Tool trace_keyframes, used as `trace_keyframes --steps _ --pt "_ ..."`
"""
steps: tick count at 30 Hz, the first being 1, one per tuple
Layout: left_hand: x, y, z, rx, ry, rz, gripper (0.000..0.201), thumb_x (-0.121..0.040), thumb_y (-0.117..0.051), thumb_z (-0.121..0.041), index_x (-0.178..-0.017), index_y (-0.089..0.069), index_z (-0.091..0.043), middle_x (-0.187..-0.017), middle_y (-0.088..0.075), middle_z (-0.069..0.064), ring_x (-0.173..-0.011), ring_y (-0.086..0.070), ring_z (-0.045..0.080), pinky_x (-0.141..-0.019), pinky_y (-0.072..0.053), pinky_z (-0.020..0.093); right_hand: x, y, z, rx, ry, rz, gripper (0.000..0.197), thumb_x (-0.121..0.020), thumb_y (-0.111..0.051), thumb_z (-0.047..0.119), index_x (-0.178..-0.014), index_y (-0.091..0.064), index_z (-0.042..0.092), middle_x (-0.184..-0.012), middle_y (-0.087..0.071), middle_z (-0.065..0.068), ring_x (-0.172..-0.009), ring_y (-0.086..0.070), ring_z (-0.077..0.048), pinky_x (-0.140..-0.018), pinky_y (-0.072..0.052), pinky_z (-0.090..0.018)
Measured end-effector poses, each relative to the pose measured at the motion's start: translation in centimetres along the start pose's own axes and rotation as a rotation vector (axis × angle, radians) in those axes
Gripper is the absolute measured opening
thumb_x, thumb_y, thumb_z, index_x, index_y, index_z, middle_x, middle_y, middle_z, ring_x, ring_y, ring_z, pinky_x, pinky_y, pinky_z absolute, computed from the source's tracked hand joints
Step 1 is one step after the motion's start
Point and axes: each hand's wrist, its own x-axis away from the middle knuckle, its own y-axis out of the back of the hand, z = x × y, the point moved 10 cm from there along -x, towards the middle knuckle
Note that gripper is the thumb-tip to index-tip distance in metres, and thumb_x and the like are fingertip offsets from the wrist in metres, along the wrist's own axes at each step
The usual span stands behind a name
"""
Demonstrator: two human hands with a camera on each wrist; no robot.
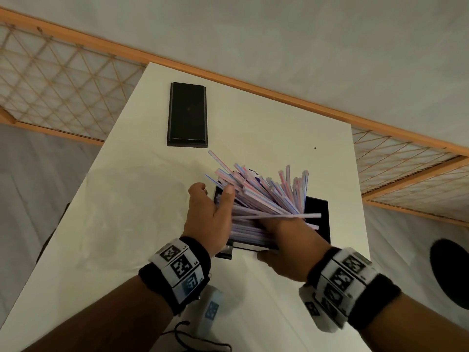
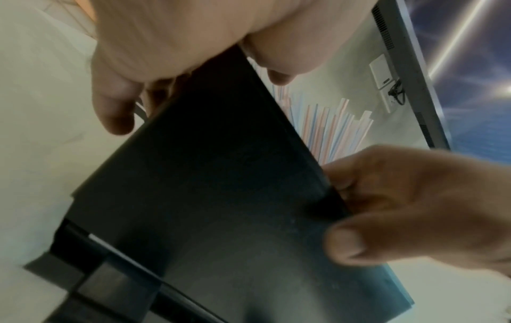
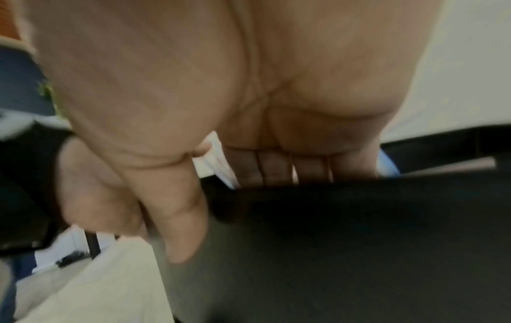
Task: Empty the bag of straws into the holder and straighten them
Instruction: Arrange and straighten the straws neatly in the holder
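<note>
A black box-shaped holder (image 1: 317,212) stands on the white table (image 1: 127,199), stuffed with pink-and-blue striped straws (image 1: 266,196) that fan out crookedly up and to the right. My left hand (image 1: 212,199) grips the holder's left side, fingers outside the wall and thumb pressed against the straws. My right hand (image 1: 284,247) pinches the near wall (image 3: 359,240): fingers reach inside under the straws, thumb outside. In the left wrist view the holder (image 2: 221,196) fills the middle, straws (image 2: 329,131) stick out behind it, and the right hand (image 2: 401,207) holds its edge.
A flat black lid (image 1: 187,114) lies at the back of the table. Wooden lattice railings (image 1: 63,85) run behind and to the right. A dark round object (image 1: 449,273) sits on the floor to the right. A monitor (image 2: 414,65) shows in the left wrist view.
</note>
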Motion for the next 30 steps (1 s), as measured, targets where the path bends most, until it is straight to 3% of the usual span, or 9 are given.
trace_keyframes --steps 2,5,6,8,10,13,16,23,30 --pt "0.2 1.8 -0.9 -0.088 -0.124 -0.122 0.055 -0.094 -0.063 -0.043 -0.125 -0.041 -0.003 -0.117 -0.046 0.007 -0.102 -0.053 0.024 -0.09 -0.048 0.038 1.9 1.7 -0.7 0.01 -0.021 -0.127 0.048 -0.072 -0.061 0.05 -0.114 -0.064 0.028 -0.108 -0.068 0.006 -0.104 -0.063 -0.021 -0.086 -0.053 -0.034" --pt "2.5 4.0 -6.1 -0.201 -0.539 -0.249 0.031 -0.084 -0.071 -0.022 -0.086 -0.042 -0.014 -0.081 -0.041 -0.003 -0.066 -0.038 0.013 -0.061 -0.039 0.025 3.5 2.0 -2.4 0.102 -0.155 -0.054 0.029 -0.078 -0.063 0.048 -0.098 -0.067 0.026 -0.096 -0.066 0.007 -0.094 -0.063 -0.02 -0.075 -0.052 -0.03" --pt "3.7 2.8 -8.0 -0.257 -0.684 -0.136 0.028 -0.081 -0.067 -0.023 -0.08 -0.04 -0.018 -0.073 -0.039 -0.006 -0.062 -0.033 0.012 -0.057 -0.034 0.024 3.3 1.4 -2.9 0.121 -0.182 -0.01 0.03 -0.079 -0.062 0.048 -0.098 -0.066 0.026 -0.097 -0.066 0.007 -0.095 -0.063 -0.019 -0.076 -0.052 -0.029" --pt "6.2 -3.1 -9.8 -0.556 -0.838 0.308 0.025 -0.081 -0.063 -0.033 -0.079 -0.041 -0.02 -0.075 -0.044 -0.006 -0.068 -0.038 0.015 -0.063 -0.04 0.03 2.5 0.4 -3.3 0.125 -0.182 0.017 0.034 -0.075 -0.054 0.048 -0.1 -0.065 0.028 -0.101 -0.066 0.007 -0.099 -0.063 -0.021 -0.08 -0.053 -0.031" --pt "7.5 -8.4 -7.1 -1.028 -0.815 0.656 0.03 -0.084 -0.066 -0.04 -0.095 -0.046 -0.021 -0.103 -0.056 0.0 -0.096 -0.052 0.02 -0.086 -0.049 0.039 1.4 -0.4 -3.2 0.096 -0.156 0.008 0.037 -0.072 -0.051 0.045 -0.103 -0.062 0.028 -0.106 -0.067 0.006 -0.102 -0.064 -0.023 -0.083 -0.054 -0.033" --pt "5.8 -10.6 -3.8 -1.368 -0.624 0.786 0.038 -0.087 -0.07 -0.031 -0.12 -0.057 -0.017 -0.119 -0.062 0.004 -0.11 -0.062 0.028 -0.09 -0.056 0.043 0.3 -1.1 -2.9 0.103 -0.15 -0.001 0.037 -0.076 -0.063 0.039 -0.111 -0.061 0.026 -0.113 -0.066 0.001 -0.105 -0.063 -0.026 -0.086 -0.053 -0.033" --pt "5.0 -10.7 -2.3 -1.486 -0.578 0.802 0.021 -0.092 -0.064 -0.026 -0.111 -0.067 -0.017 -0.112 -0.066 0.007 -0.104 -0.066 0.031 -0.087 -0.059 0.042 -0.2 -2.0 -2.2 0.105 -0.122 0.005 0.033 -0.079 -0.064 0.037 -0.109 -0.064 0.025 -0.113 -0.067 -0.002 -0.105 -0.064 -0.028 -0.087 -0.055 -0.037" --pt "5.4 -9.5 -1.1 -1.491 -0.563 0.718 0.031 -0.093 -0.058 -0.036 -0.12 -0.061 -0.021 -0.12 -0.062 0.003 -0.111 -0.062 0.027 -0.087 -0.053 0.037 1.5 -2.5 -2.4 0.209 -0.165 -0.058 0.034 -0.078 -0.062 0.042 -0.107 -0.066 0.024 -0.116 -0.063 -0.003 -0.112 -0.059 -0.031 -0.093 -0.046 -0.04" --pt "6.1 -9.1 -1.1 -1.515 -0.493 0.705 0.029 -0.094 -0.059 -0.035 -0.118 -0.064 -0.021 -0.116 -0.067 0.004 -0.107 -0.066 0.029 -0.086 -0.054 0.038 1.4 -3.1 -2.6 0.021 -0.16 0.042 0.031 -0.08 -0.06 0.041 -0.104 -0.066 0.022 -0.106 -0.069 -0.002 -0.099 -0.066 -0.028 -0.083 -0.055 -0.034"
